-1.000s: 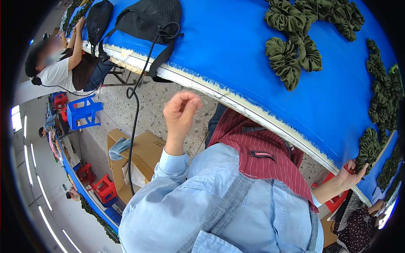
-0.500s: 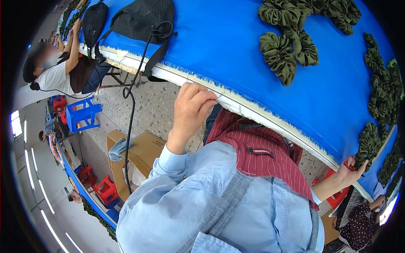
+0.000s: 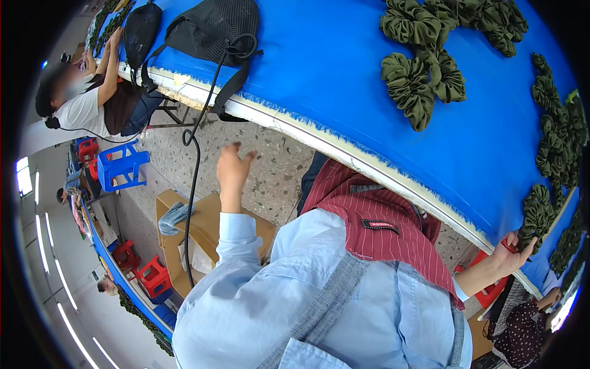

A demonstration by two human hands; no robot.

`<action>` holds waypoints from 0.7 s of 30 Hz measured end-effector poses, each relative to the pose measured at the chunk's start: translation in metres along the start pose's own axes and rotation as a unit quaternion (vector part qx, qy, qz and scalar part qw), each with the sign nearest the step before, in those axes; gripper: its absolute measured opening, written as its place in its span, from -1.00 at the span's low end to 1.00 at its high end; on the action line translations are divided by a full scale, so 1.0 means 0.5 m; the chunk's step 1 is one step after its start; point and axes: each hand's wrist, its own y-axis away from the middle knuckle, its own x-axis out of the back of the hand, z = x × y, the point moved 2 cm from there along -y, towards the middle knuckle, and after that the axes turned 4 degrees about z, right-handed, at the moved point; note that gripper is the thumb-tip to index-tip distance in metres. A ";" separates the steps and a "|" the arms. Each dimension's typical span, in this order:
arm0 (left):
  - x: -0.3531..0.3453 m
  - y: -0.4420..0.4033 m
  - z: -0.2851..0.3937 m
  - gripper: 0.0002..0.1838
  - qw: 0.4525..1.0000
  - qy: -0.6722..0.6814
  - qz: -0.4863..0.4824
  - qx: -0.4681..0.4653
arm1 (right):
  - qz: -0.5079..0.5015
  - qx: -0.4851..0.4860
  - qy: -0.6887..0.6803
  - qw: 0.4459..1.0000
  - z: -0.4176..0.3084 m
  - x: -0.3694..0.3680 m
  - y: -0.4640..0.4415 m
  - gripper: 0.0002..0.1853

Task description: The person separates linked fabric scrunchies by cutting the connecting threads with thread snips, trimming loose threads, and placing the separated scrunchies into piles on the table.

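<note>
My left hand (image 3: 233, 170) is off the table, over the speckled floor, with its fingers apart and slightly blurred; nothing shows in it. At the right end of the table edge, my right hand (image 3: 509, 255) is closed around a small red tool (image 3: 508, 245), mostly hidden by the fingers. Its fingertips are at the lower end of a dark green gathered fabric scrunchie (image 3: 536, 212); whether they grip it I cannot tell. More green scrunchies (image 3: 409, 89) lie in a bunch on the blue table cover (image 3: 319, 67), and others form a row along the right side.
A black mesh bag (image 3: 212, 27) with a cable lies on the table's left part. An opened cardboard box (image 3: 246, 230) with a grey cloth stands on the floor by my left arm. Farther left is a blue stool (image 3: 123, 166). Other people sit at the left and lower right.
My left hand has left the table's edge, moving left and down, and its pinched fingers have spread. My right hand stays in nearly the same place beside the scrunchie.
</note>
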 end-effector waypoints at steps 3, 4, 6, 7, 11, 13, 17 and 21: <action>-0.028 -0.048 -0.004 -0.62 0.965 0.251 0.068 0.038 | 0.003 0.002 0.002 1.000 0.004 -0.004 -0.002 -0.86; -0.019 -0.051 0.007 -0.62 0.964 0.253 0.070 0.036 | 0.002 0.005 0.000 1.000 0.005 -0.008 0.001 -0.86; -0.011 -0.085 0.050 -0.65 0.948 0.316 0.021 0.016 | 0.012 0.012 0.007 1.000 0.005 -0.014 0.010 -0.86; -0.004 -0.099 0.069 -0.67 0.938 0.347 -0.003 0.004 | 0.017 0.017 0.009 1.000 0.006 -0.017 0.015 -0.86; 0.040 -0.104 0.123 -0.72 0.880 0.461 -0.105 -0.046 | 0.037 0.033 0.006 0.999 -0.007 -0.015 0.025 -0.87; 0.081 -0.079 0.112 -0.73 0.842 0.510 -0.157 -0.072 | 0.052 0.038 0.003 0.998 -0.013 -0.010 0.030 -0.88; 0.169 0.000 0.057 -0.75 0.748 0.598 -0.263 -0.122 | 0.045 0.019 0.010 0.999 -0.005 -0.023 0.037 -0.87; 0.229 -0.046 0.131 -0.74 0.571 0.775 -0.229 -0.143 | 0.030 -0.005 0.027 0.999 0.012 -0.049 0.055 -0.86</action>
